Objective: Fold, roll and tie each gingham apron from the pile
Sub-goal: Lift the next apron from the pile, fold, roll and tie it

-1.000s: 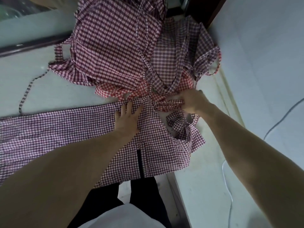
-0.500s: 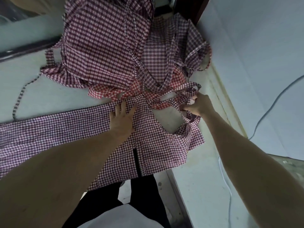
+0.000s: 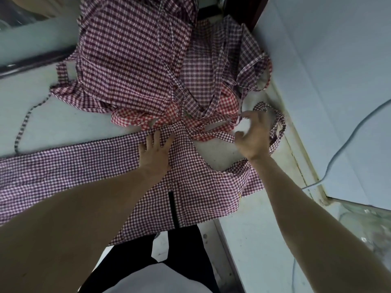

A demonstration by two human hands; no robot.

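A small-check maroon gingham apron [image 3: 196,187] lies flat on the pale table [image 3: 63,123], its long part stretching left and its front hanging over the near edge. My left hand [image 3: 155,153] presses flat on it near the bib's top corner. My right hand [image 3: 254,136] hovers at the bib's right side, fingers and thumb apart and blurred. The neck strap loop [image 3: 280,125] curves around the far side of that hand. Behind lies the pile of gingham aprons [image 3: 131,60], with a red-checked one [image 3: 228,104] and crossing ties at its front.
A thin tie [image 3: 23,125] trails over the table at the left. A pale wall [image 3: 328,81] with a hanging cable [image 3: 347,142] runs close along the right side. The table's edge falls away below the apron, where my dark trousers [image 3: 186,246] show.
My right hand drew the neck strap out to the right from the bunched middle, then spread its fingers. The bib's neckline now lies open. My left hand stayed pressed in place.
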